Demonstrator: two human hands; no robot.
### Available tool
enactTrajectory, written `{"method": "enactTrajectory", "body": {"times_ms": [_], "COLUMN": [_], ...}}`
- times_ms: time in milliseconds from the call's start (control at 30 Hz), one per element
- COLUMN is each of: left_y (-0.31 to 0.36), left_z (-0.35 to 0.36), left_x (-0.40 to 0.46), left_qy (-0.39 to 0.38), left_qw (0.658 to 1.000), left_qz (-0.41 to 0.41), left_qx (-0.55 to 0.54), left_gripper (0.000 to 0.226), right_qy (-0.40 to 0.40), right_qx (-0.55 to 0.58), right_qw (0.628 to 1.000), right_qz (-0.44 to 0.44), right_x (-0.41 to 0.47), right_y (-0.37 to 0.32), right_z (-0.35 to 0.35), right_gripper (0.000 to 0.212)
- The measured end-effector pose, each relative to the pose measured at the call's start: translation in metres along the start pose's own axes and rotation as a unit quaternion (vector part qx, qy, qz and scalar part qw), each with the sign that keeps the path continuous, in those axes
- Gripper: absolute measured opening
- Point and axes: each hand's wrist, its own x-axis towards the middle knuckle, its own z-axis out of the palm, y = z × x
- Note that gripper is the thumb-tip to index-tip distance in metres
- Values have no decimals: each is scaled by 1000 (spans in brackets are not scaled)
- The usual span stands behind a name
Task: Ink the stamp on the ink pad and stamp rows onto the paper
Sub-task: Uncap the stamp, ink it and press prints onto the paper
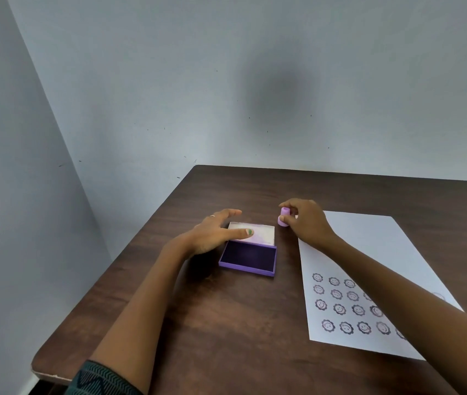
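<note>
A purple ink pad (251,256) lies open on the dark wooden table (226,317), its pale lid (261,233) flipped back behind the dark pad. My left hand (212,233) rests spread over the lid's left side, thumb lying on the lid. Just right of the lid, my right hand (306,223) pinches a small lilac stamp (283,216), which stands on or just above the table. A white paper (375,252) lies to the right, with several rows of smiling flower prints (349,306) on its near half. My right forearm crosses over the paper.
The table sits in a corner, with grey walls close on the left and behind. Its left edge (129,240) and rounded near-left corner (38,363) are in view. Bare wood shows in front of the ink pad.
</note>
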Motion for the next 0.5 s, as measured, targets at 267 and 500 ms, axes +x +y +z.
{"method": "enactTrajectory", "body": {"times_ms": [267,500], "left_y": [1,20], "left_z": [11,30], "left_x": [2,-2], "left_qy": [108,147], "left_qw": [993,978], "left_qz": [53,141], "left_qx": [20,48], "left_gripper": [71,41], "right_qy": [-29,-42], "right_qx": [15,28], "right_qw": [999,998], "right_qz": [-23,-40], "right_x": [-45,-81], "right_y": [-3,-4], "right_z": [-15,-27], "right_gripper": [26,26]}}
